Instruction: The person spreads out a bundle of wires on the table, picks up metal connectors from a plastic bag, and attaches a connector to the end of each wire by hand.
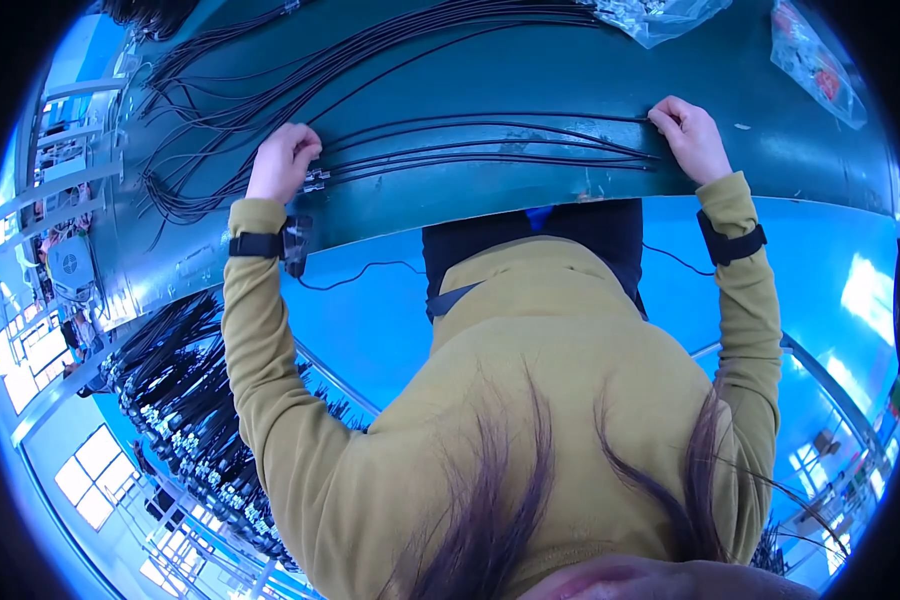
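A thin black cable (pixel 530 113) stretches across the green table between my two hands. Its right end is pinched by the fingers of my right hand (pixel 692 138). My left hand (pixel 285 160) is closed at the cable's other end, thumb against fingers; the tip inside that grip is hidden. Several more black cables (pixel 530 157) lie side by side just nearer to me, their right ends below my right hand. Silver metal connectors (pixel 316 180) show on their left ends, right beside my left wrist.
A long bundle of black cables (pixel 370 65) curves over the far left of the green table (pixel 570 90). Clear plastic bags, one with silver parts (pixel 660 15) and another with red pieces (pixel 820 75), lie at the far right. Many cables (pixel 185 400) with connectors are massed at lower left.
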`<action>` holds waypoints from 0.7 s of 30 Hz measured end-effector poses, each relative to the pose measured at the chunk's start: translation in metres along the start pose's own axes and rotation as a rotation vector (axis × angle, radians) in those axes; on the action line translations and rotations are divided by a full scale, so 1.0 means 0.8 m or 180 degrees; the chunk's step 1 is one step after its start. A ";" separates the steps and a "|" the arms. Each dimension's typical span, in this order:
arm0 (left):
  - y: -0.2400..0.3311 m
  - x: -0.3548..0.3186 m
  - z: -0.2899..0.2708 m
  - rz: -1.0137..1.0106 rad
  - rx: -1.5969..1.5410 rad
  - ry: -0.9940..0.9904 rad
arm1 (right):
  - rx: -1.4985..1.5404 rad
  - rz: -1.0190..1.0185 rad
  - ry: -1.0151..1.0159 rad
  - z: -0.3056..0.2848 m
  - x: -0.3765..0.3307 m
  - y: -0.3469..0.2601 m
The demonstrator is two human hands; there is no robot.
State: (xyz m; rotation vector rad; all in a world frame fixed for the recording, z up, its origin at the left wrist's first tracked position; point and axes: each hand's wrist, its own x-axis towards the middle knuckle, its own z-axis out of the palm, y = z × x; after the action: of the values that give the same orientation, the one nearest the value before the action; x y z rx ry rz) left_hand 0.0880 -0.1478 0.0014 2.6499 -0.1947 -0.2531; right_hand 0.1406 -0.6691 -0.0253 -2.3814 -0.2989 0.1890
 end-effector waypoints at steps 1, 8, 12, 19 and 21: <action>0.000 -0.006 -0.003 0.0004 -0.0001 -0.0002 | -0.0022 -0.0050 -0.0061 -0.002 -0.001 0.001; 0.001 -0.010 -0.013 0.0088 -0.0085 0.0061 | 0.0368 0.0064 -0.0966 -0.018 -0.010 -0.002; 0.023 0.066 0.000 0.0343 0.0402 0.0398 | 0.1329 0.0981 -0.0715 -0.024 0.002 -0.006; 0.140 0.167 0.094 0.1262 0.0679 0.0804 | 0.3043 0.1232 -0.0314 -0.006 0.006 -0.003; 0.160 0.163 0.091 0.1096 0.0537 -0.0073 | 0.3086 0.1249 -0.0209 -0.005 0.003 0.002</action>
State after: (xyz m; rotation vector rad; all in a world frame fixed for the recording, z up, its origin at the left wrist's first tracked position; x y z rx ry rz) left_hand 0.1874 -0.3159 -0.0211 2.7197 -0.6989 -0.1582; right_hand 0.1443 -0.6719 -0.0236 -1.4423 0.2105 0.4713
